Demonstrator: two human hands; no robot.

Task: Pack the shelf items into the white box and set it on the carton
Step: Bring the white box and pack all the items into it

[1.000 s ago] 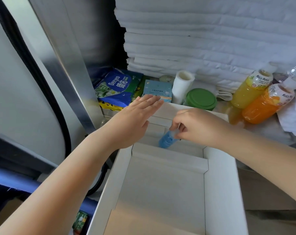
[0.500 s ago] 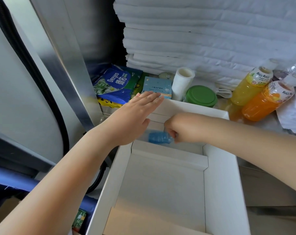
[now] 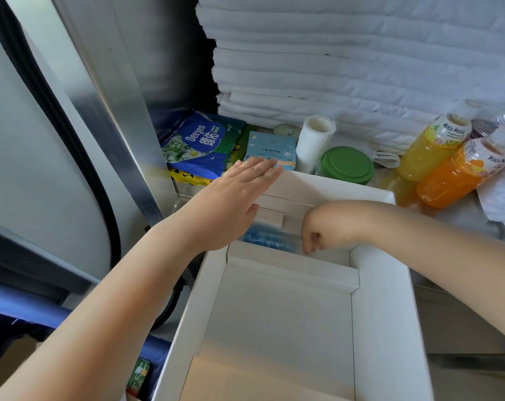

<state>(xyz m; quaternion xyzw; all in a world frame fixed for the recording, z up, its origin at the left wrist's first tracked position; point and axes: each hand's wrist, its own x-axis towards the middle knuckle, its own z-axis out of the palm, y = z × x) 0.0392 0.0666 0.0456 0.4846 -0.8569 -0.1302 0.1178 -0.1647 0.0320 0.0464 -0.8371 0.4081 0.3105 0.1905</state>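
Note:
The open white box [image 3: 384, 299] sits in front of me, its far end against the shelf. A small blue bottle [image 3: 268, 238], blurred, lies on its side at the far bottom of the box. My right hand [image 3: 323, 227] reaches down into that end, its fingers curled at the bottle's right end and seemingly pinching it. My left hand [image 3: 234, 204] is flat with straight fingers over the box's far left corner, fingertips at the rim. On the shelf behind stand a blue tissue pack [image 3: 202, 140], a light blue carton [image 3: 271, 149], a white roll [image 3: 315, 143] and a green-lidded jar [image 3: 346, 164].
A yellow juice bottle [image 3: 430, 146] and an orange one [image 3: 459, 175] lean at the shelf's right. Stacked white padding [image 3: 361, 53] fills the shelf's back. A slanted metal post [image 3: 109, 111] and a black hose [image 3: 72, 134] stand to the left.
My right hand has lowered the blue bottle from above the rim to the far bottom of the box, turning it onto its side. My left hand has stayed put.

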